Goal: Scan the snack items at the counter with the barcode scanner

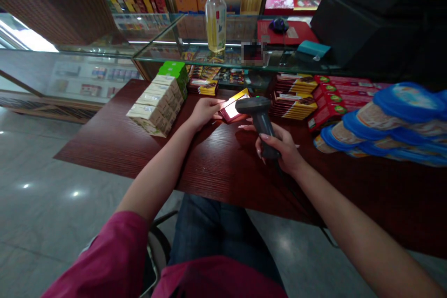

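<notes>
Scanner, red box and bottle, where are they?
scanner [253, 104]: head view, on its dark top end.
red box [231, 110]: head view, on its brightly lit face.
bottle [215, 25]: head view, on its yellowish middle.

The scanner [260, 118] is dark grey. The box [233, 108] is red with a yellow edge, and its face glows white. The table [223, 167] is dark red-brown with thin wood lines. The packs [153, 109] are cream. The cartons [172, 71] are bright green. The tubs [370, 118] have blue lids [401, 98]. The bottle [215, 14] looks yellow. The sleeve [115, 256] is pink-red. The jeans [209, 233] are dark blue.
</notes>
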Tool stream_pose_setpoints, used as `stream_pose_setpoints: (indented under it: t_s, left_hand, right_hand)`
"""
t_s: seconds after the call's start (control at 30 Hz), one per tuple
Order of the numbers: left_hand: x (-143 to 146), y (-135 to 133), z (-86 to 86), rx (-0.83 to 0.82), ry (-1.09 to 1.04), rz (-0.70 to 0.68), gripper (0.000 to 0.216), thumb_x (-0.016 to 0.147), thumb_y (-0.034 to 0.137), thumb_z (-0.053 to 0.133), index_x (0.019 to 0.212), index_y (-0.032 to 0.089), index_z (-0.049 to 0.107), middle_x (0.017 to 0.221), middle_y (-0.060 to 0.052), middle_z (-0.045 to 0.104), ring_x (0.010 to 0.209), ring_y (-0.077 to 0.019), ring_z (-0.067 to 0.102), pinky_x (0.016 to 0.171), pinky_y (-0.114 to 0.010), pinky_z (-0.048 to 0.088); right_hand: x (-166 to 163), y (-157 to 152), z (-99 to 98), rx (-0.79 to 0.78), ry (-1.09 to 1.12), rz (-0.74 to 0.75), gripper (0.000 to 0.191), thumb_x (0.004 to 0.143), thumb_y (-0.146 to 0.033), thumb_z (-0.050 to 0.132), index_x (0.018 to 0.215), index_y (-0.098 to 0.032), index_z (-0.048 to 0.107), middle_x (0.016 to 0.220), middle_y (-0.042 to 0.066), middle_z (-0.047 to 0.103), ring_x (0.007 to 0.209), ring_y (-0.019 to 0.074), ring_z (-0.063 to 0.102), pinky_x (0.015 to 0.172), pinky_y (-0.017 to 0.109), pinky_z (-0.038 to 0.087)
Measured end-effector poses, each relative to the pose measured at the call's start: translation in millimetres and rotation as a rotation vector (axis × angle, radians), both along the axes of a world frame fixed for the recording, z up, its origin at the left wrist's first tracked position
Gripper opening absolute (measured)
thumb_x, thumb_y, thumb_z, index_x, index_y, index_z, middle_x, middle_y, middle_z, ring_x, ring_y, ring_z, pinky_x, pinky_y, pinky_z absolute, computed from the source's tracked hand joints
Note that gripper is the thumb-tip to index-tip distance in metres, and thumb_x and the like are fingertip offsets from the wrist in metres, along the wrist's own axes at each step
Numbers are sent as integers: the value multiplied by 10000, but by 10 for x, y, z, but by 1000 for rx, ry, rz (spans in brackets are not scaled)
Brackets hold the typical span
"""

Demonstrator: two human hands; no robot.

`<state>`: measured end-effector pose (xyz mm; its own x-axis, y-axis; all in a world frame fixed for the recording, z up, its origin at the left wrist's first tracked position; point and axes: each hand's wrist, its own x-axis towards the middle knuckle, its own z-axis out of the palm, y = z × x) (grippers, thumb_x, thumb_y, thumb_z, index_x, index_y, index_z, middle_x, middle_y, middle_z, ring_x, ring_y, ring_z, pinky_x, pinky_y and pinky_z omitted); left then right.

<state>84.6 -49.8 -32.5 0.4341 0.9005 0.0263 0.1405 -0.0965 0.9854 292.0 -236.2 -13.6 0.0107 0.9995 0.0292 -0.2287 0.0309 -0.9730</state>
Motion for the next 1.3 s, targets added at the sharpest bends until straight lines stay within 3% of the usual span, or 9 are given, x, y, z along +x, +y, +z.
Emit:
stream_pose_setpoints:
  t_s: [0.17, 0.27, 0.4, 0.53, 0.7, 0.77, 0.93, 1.17, 1.3]
  left_hand:
    - [-171, 116, 85, 598, 184, 306, 281, 1024, 208, 650, 1244, 209, 824, 1314, -60, 821, 1278, -238, 746, 1171, -372, 558]
    - [-319, 209, 104, 745, 368, 384, 329, 1059, 167, 570, 1295, 210, 796, 1354, -77, 803, 1296, -218, 737, 1178, -342, 540]
    - [-421, 320, 47, 801, 493, 379, 381, 1072, 124, 497, 1312, 218, 777, 1375, -77, 792, 1311, -211, 730, 1176, -360, 552]
    - [-398, 385, -13, 820, 660, 367, 482, 1048, 50, 430, 1370, 207, 751, 1455, -85, 750, 1457, -220, 637, 1266, -399, 492]
    - [-233, 315, -6, 772, 929, 426, 614, 1018, -19, 313, 1583, 31, 549, 1699, -238, 479, 1619, -293, 454, 1324, -454, 410]
    - [-174, 246, 11, 801, 942, 391, 627, 1035, 5, 320, 1637, 57, 487, 1740, -230, 420, 1636, -302, 422, 1330, -466, 394]
    - [-128, 163, -8, 774, 988, 293, 586, 1062, 69, 327, 1622, 46, 498, 1659, -271, 522, 1594, -345, 478, 1302, -557, 409]
    - [-183, 373, -191, 668, 887, 318, 660, 1029, 92, 383, 1684, 20, 342, 1796, -252, 284, 1715, -343, 219, 1344, -543, 341]
    - [-169, 327, -142, 719, 768, 300, 663, 1028, 95, 440, 1676, 0, 341, 1827, -233, 208, 1707, -411, 186, 1358, -592, 296]
  right_hand:
    - [8, -5, 6, -15, 3, -60, 457, 808, -491, 848, 1143, -203, 728, 1360, 155, 775, 535, 111, 614, 350, 243, 487]
    - [7, 0, 7, -24, 24, -73, 446, 801, -479, 850, 1130, -201, 737, 1373, 161, 768, 524, 106, 603, 342, 244, 487]
    - [-1, 6, 8, -41, 22, -71, 472, 788, -484, 864, 1149, -200, 754, 1349, 162, 775, 531, 113, 606, 335, 242, 488]
    - [-9, 4, 11, -49, 18, -77, 468, 786, -482, 866, 1148, -210, 749, 1348, 156, 776, 548, 124, 615, 329, 244, 497]
    - [-18, -1, 20, -48, 13, -78, 469, 791, -481, 866, 1159, -214, 752, 1333, 151, 783, 530, 119, 608, 328, 241, 491]
    - [-18, 0, 21, -52, 11, -78, 465, 794, -479, 869, 1154, -211, 747, 1344, 154, 779, 529, 119, 611, 333, 244, 495]
    - [-10, 20, -8, -33, 9, -94, 441, 830, -499, 841, 1156, -225, 728, 1378, 144, 767, 542, 119, 618, 348, 244, 504]
    - [-9, 39, -39, -5, 0, -124, 433, 839, -520, 829, 1136, -231, 704, 1362, 127, 770, 558, 109, 598, 365, 235, 494]
    - [21, 48, 2, 63, -3, -217, 509, 781, -517, 861, 1163, -245, 663, 1345, 106, 775, 568, 105, 591, 368, 228, 450]
